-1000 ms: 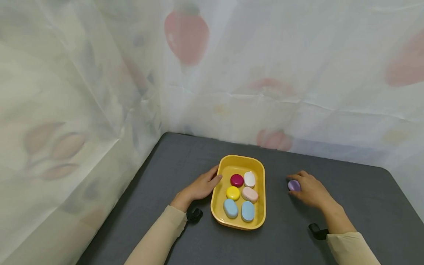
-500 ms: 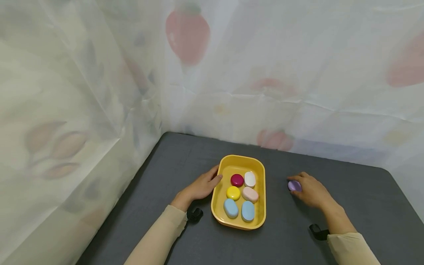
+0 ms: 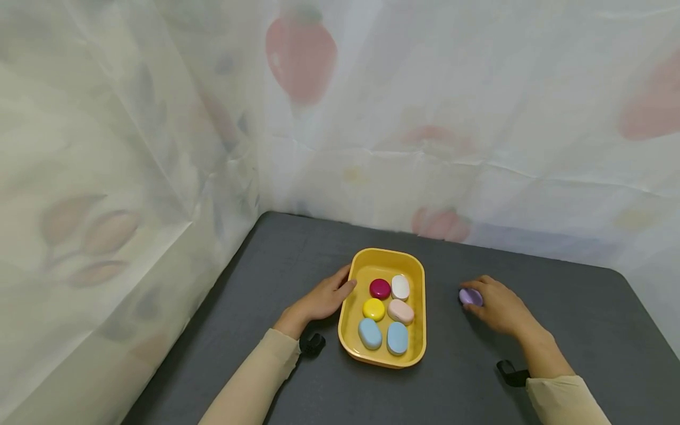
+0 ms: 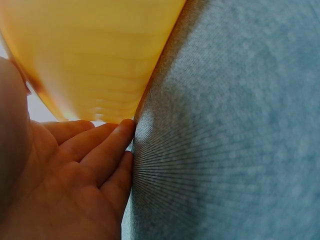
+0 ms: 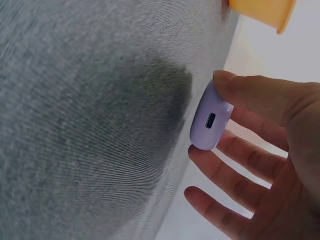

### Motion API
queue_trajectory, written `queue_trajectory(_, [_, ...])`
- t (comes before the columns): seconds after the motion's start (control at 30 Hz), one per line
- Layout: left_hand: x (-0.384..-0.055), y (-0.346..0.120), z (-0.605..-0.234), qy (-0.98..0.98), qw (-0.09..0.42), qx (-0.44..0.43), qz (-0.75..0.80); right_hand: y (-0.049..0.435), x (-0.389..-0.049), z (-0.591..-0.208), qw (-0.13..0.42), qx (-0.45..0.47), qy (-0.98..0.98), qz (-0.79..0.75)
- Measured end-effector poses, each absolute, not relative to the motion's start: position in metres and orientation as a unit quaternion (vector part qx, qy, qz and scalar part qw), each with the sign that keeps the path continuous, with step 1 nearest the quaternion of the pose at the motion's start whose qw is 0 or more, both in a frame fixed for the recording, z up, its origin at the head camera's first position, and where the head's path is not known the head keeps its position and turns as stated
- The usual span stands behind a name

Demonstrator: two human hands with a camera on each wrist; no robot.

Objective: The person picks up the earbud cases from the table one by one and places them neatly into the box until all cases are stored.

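A shallow yellow tray [image 3: 379, 260] stands on the dark grey table. My left hand [image 3: 321, 298] grips its left side, thumb over the rim and fingers against the outer wall [image 4: 100, 65]. To the right of the tray, my right hand [image 3: 499, 304] holds a small lilac earbud case [image 3: 470, 297] between thumb and fingers. In the right wrist view, the case [image 5: 207, 120] is tilted, with a charging port facing the camera and a shadow on the cloth beside it. Whether it touches the table I cannot tell.
Several rounded cases lie in the tray: a magenta one [image 3: 379, 289], a white one [image 3: 400, 287], a yellow one [image 3: 373, 309], a pale pink one [image 3: 401, 311] and two light blue ones. A printed curtain [image 3: 451, 147] hangs behind the grey table [image 3: 297, 254].
The lilac case has shifted and turned very slightly in my right hand's fingers. My left hand and the tray have stayed in place.
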State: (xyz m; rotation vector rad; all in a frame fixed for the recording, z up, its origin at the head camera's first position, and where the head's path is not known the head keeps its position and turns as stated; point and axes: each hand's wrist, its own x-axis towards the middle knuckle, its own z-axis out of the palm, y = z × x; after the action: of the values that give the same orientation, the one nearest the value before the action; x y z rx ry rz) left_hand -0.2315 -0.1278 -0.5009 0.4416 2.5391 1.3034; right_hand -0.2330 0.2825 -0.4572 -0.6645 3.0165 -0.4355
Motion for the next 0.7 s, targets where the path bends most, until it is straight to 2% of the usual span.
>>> queue_trajectory(0.7, [-0.232,-0.127,-0.501,0.875,0.123,0.150,0.444,0.264,-0.221,-0.430,-0.026,-0.247,0.958,-0.142])
